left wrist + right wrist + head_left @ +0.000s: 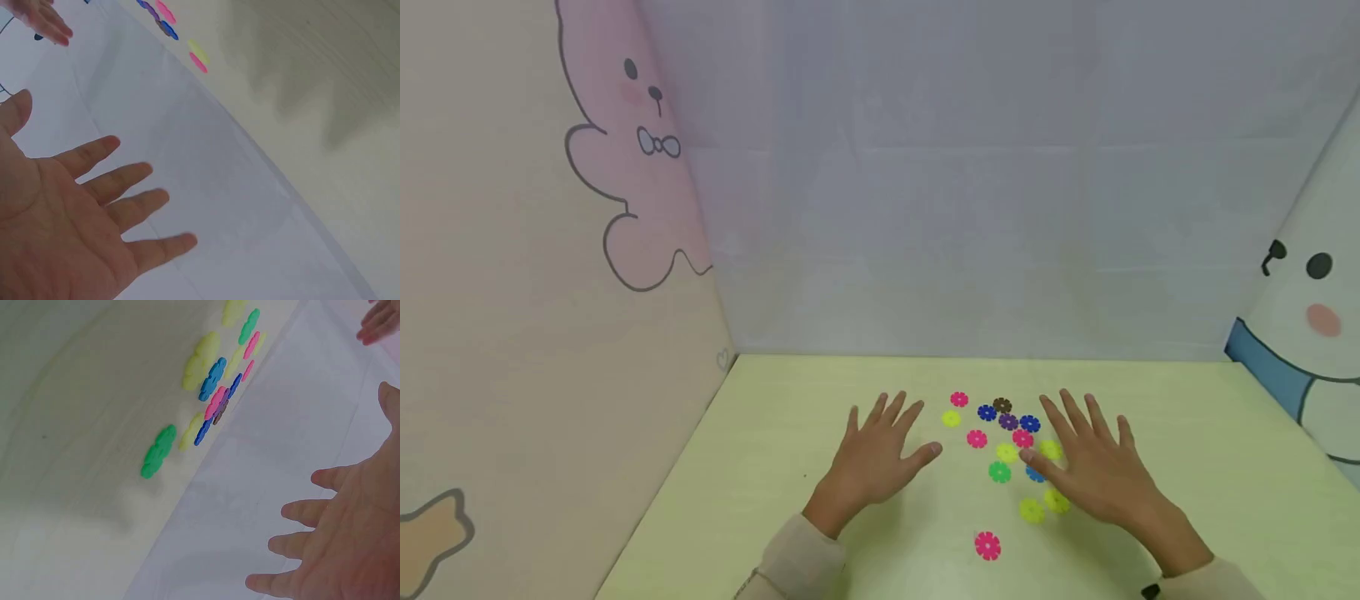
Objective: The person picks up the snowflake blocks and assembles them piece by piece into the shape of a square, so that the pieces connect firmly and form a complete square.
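Note:
Several flat, notched plastic discs lie loosely spread on the table: a pink disc [988,546] nearest the front, a green disc [1000,472], a brown disc [1002,406], a purple disc [1008,422], and more in yellow, blue and pink. My left hand [872,457] is held above the table to the left of the discs, fingers spread, holding nothing. Likewise spread, my right hand [1101,473] hovers over the right side of the group and partly covers a light blue disc [1036,473]. A second green disc [159,452] shows in the right wrist view; in the head view it is hidden.
The pale table [737,467] meets a plain light cloth wall [970,208] at the back. Side panels stand left and right, printed with a pink bear [625,167] and a white cartoon animal [1315,333].

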{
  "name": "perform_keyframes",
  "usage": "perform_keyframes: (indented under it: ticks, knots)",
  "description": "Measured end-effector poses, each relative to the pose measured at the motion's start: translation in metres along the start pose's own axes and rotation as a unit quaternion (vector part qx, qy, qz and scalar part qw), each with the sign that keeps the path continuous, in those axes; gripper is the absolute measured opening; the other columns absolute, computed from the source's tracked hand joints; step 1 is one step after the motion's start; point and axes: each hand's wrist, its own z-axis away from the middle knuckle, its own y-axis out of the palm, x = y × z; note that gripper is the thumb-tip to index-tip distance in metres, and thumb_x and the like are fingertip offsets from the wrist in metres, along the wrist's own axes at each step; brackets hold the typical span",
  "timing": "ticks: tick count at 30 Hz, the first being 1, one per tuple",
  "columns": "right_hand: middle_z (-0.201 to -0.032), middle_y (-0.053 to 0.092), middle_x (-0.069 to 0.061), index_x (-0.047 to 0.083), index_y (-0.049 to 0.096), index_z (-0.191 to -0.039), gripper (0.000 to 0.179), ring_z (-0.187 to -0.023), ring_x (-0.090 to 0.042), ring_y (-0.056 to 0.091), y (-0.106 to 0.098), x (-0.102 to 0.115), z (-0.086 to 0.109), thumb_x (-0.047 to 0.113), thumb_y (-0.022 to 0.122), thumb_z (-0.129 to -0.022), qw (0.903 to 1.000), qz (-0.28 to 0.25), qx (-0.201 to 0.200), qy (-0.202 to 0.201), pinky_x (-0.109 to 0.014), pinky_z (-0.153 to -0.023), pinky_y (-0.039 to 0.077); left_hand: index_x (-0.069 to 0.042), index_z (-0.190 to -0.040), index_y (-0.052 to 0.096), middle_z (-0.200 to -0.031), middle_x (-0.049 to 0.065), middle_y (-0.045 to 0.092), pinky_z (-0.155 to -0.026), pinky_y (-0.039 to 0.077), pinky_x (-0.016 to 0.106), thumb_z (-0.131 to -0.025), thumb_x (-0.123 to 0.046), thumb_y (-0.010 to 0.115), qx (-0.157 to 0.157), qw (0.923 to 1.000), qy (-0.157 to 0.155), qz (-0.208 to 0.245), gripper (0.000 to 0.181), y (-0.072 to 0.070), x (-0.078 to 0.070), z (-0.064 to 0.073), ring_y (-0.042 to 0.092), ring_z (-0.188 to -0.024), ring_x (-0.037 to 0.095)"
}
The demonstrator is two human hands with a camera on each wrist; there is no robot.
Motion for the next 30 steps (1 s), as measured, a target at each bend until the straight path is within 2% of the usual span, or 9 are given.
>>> perform_keyframes:
  ticks: [3,8,12,17,23,26,30]
  knots:
    - [-0.169,0.022,-0.027,0.011,0.024,-0.165,0.09,-0.151,-0.06,0.018,-0.003,-0.005,-0.001,0.067,0.049,-0.099,0.9999,-0.015,0.008,0.001,-0.085,-0.112,0.014,-0.023,-0.158,0.043,-0.168,0.004,0.036,-0.127,0.023,0.065,-0.101,-0.061,0.05,0.022,0.9993,0.025,0.015,0.068,0.001,-0.009,0.002,0.028,-0.159,0.03]
    - [-0.167,0.024,-0.03,0.009,0.023,-0.165,0.087,-0.149,-0.061,0.022,-0.008,-0.012,-0.002,0.062,0.05,-0.102,0.998,-0.06,0.021,0.004,-0.085,-0.109,0.023,-0.024,-0.152,0.052,-0.159,0.003,0.05,-0.121,0.04,0.054,-0.101,-0.055,0.055,0.021,0.9982,0.055,-0.006,0.059,0.007,-0.021,0.004,0.044,-0.15,0.028]
    - [-0.165,0.026,-0.031,0.007,0.021,-0.164,0.083,-0.147,-0.061,0.027,-0.009,-0.021,-0.004,0.056,0.049,-0.105,0.9933,-0.111,0.031,0.003,-0.085,-0.105,0.028,-0.025,-0.148,0.057,-0.151,0.0,0.059,-0.112,0.05,0.049,-0.101,-0.053,0.057,0.042,0.9968,0.069,-0.003,0.054,0.011,-0.03,0.007,0.055,-0.14,0.025]
    - [-0.164,0.028,-0.033,0.002,0.019,-0.164,0.079,-0.145,-0.06,0.031,-0.008,-0.033,-0.008,0.051,0.046,-0.107,0.9836,-0.173,0.051,0.007,-0.082,-0.108,0.03,-0.024,-0.138,0.066,-0.136,-0.004,0.069,-0.097,0.058,0.042,-0.098,-0.051,0.064,0.081,0.9931,0.084,-0.014,0.048,0.021,-0.042,0.01,0.066,-0.122,0.019]
    - [-0.161,0.031,-0.035,0.0,0.022,-0.162,0.076,-0.141,-0.063,0.035,-0.006,-0.044,-0.008,0.05,0.043,-0.109,0.9788,-0.191,0.069,0.028,-0.082,-0.103,0.036,-0.027,-0.13,0.072,-0.121,-0.01,0.073,-0.084,0.057,0.031,-0.094,-0.05,0.071,0.113,0.9847,0.109,-0.076,0.043,0.039,-0.052,0.013,0.067,-0.102,0.012]
    - [-0.158,0.036,-0.036,-0.002,0.025,-0.16,0.073,-0.138,-0.061,0.042,-0.004,-0.048,-0.008,0.048,0.043,-0.109,0.9771,-0.197,0.074,0.033,-0.079,-0.1,0.042,-0.027,-0.117,0.076,-0.107,-0.01,0.072,-0.073,0.052,0.027,-0.092,-0.051,0.073,0.116,0.9792,0.123,-0.112,0.035,0.049,-0.056,0.014,0.062,-0.086,0.01]
    - [-0.154,0.042,-0.036,-0.003,0.03,-0.158,0.068,-0.133,-0.057,0.05,-0.001,-0.052,-0.007,0.044,0.044,-0.11,0.972,-0.216,0.085,0.034,-0.074,-0.099,0.047,-0.025,-0.094,0.075,-0.089,-0.009,0.063,-0.061,0.04,0.025,-0.09,-0.051,0.075,0.116,0.9749,0.133,-0.136,0.027,0.058,-0.061,0.015,0.05,-0.072,0.009]
